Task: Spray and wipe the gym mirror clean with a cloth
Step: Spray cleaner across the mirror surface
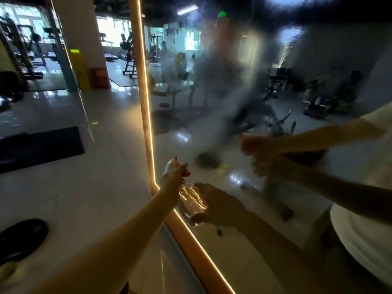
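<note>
Holds the bottle (192, 201) in the left grip (176, 177) with fingers clenched round the neck, just beside the lit frame (148, 115) on the left edge of the mirror (307, 60). Tilts it, not upright: base low and near, head up and to the far left. Cannot tell which way the nozzle faces.

Shows a misted, streaky patch (214, 77) on the glass, up and right of the bottle and well apart from it.

Finds the right grip (252, 145) further right, at or close to the glass and below that patch. Looks curled, but is too blurred to say whether clenched on a cloth or on nothing; makes out no cloth for certain.

Doubles each arm in the reflection, so read the brighter ones as real and the darker ones as mirrored.

Puts the right grip nearer the wet patch than the left. Judging from that, probably spraying done on this part and wiping to come. Calls for a reach up and slightly left from the right grip into the mist, then strokes across. Best to keep the bottle low and left — clear of the sweep.
</note>
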Motion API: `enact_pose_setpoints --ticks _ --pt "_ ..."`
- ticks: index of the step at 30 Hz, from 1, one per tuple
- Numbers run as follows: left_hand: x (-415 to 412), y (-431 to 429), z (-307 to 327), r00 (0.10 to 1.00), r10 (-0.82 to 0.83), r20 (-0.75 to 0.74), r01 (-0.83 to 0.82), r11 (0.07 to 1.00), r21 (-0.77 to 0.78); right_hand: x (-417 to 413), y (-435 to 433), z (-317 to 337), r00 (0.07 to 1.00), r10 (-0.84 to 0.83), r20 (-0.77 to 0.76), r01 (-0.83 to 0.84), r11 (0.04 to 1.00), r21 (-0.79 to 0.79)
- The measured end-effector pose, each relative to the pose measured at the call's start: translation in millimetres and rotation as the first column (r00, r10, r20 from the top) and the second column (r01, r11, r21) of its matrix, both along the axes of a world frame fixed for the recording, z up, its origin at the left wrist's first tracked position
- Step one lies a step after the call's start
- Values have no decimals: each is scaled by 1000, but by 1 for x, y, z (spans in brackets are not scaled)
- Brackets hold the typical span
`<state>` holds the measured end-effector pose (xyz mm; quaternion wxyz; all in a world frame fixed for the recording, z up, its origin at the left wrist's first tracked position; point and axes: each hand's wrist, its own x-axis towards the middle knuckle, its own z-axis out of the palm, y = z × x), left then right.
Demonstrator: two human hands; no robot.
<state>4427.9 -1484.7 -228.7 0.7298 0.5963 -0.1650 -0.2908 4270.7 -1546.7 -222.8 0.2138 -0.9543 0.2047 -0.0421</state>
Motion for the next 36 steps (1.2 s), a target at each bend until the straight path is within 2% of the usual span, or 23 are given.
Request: enact_pose_setpoints --ticks 6,12,24,29,33,36 --pt "24 -9 -25 992 115 -47 -112 992 55 26 -8 -25 997 75 -15 -75 997 -1" --pt "52 -20 -12 998 49 32 -50 998 36 60 -26 -28 997 48 53 -48 999 -2" --pt "170 -66 83 984 48 171 -32 995 -95 181 -60 38 965 -94 244 112 992 -60" --pt "208 -73 131 982 -59 181 93 979 -183 224 -73 72 946 -107 307 151 981 -123" --pt "230 -75 161 978 -20 207 88 943 -322 243 -65 111 910 -87 406 155 978 -139" --pt "250 -76 179 975 -20 221 100 928 -358 259 -61 131 891 -67 449 150 977 -152"
